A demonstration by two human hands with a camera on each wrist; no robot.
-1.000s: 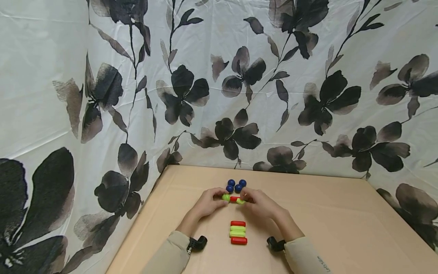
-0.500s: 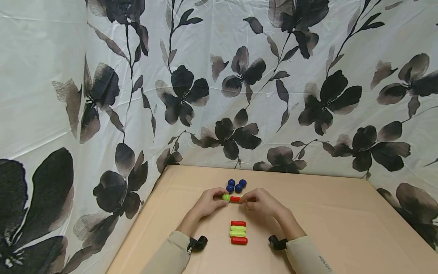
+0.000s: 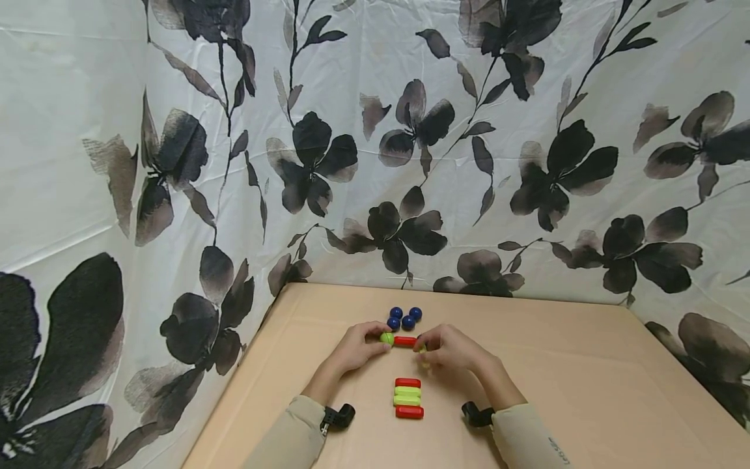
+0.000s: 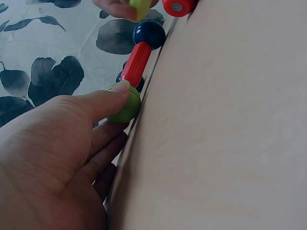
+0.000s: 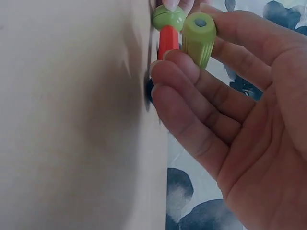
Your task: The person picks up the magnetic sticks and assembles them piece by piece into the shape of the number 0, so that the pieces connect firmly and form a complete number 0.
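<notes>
Fingers of the left hand (image 3: 360, 344) pinch a green ball (image 4: 128, 106) at the left end of a red rod (image 4: 136, 63). That rod's long axis runs from left to right between the 2 hands, and its far end meets a blue ball (image 4: 149, 33). This ball lies nearer the right hand (image 3: 450, 346), whose fingers partly hide it in the right wrist view. The right hand pinches a yellow-green rod (image 5: 199, 43), a grey spot showing on the end that faces the wrist camera. Seen from the head, this rod lies just right of the blue ball, its long axis slanting across the red rod's line; whether it touches the ball, I cannot tell. Beyond the hands sit 4 more blue balls (image 3: 408, 322); nearer the person, 4 rods (image 3: 407, 391) lie side by side on the tabletop (image 3: 556, 378).
</notes>
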